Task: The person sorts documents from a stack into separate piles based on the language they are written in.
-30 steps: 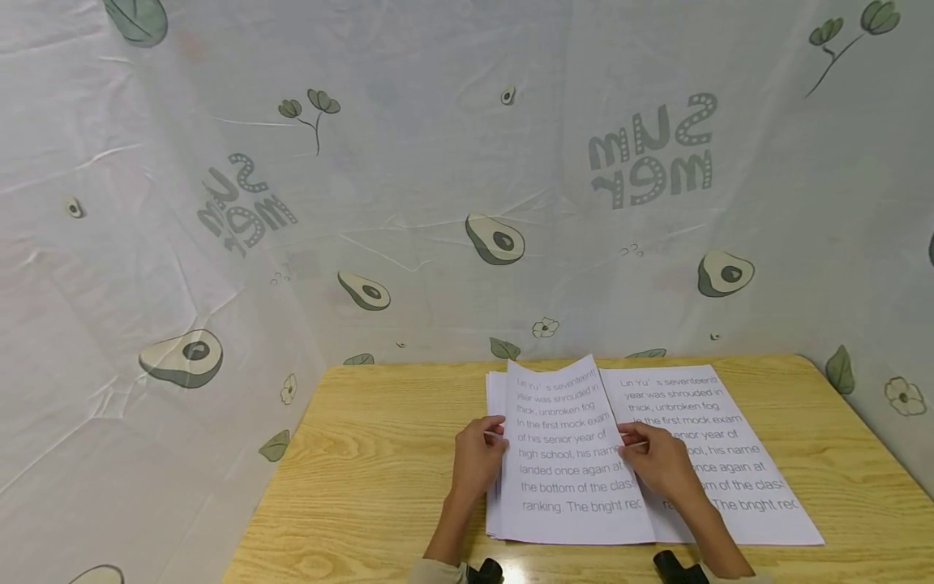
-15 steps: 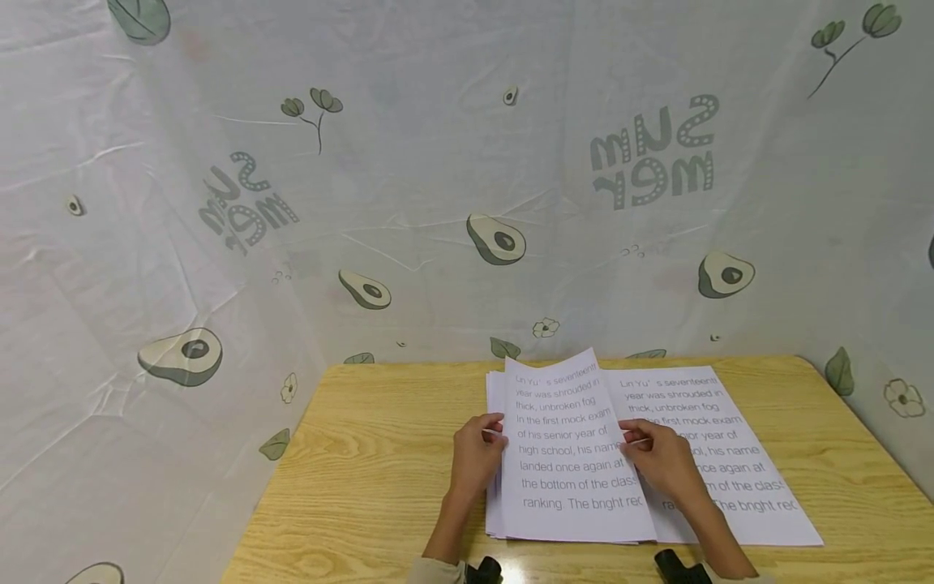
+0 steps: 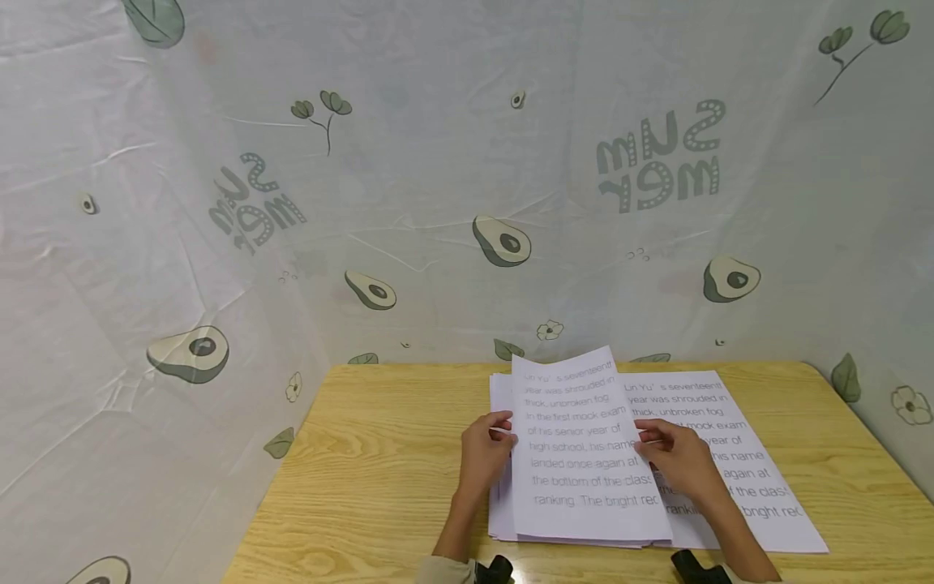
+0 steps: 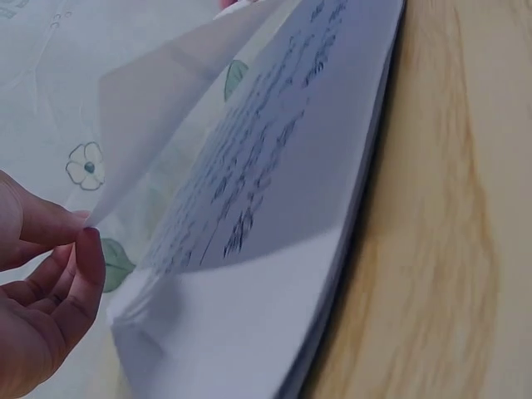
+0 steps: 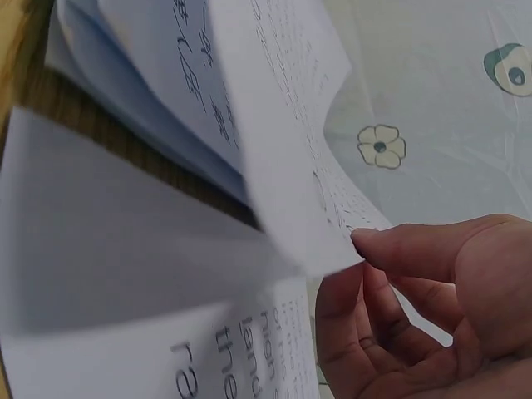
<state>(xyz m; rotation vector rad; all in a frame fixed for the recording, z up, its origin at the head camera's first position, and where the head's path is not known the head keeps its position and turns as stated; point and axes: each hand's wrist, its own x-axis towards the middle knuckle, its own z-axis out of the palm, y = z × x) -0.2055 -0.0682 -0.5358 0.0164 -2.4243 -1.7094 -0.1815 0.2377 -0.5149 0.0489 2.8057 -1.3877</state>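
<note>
The printed sheet [image 3: 576, 442] — probably light, floppy and easily creased, best taken by its side edges — is partly lifted between the left hand [image 3: 483, 454], pinching its left edge, and right hand [image 3: 684, 462], pinching its right, above a paper stack [image 3: 500, 515] near the worktop's [image 3: 379, 454] back edge.

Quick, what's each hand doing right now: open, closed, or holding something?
Left hand: closed, pinching the left edge of the raised printed sheet.
Right hand: closed, pinching the same sheet's right edge.
</note>
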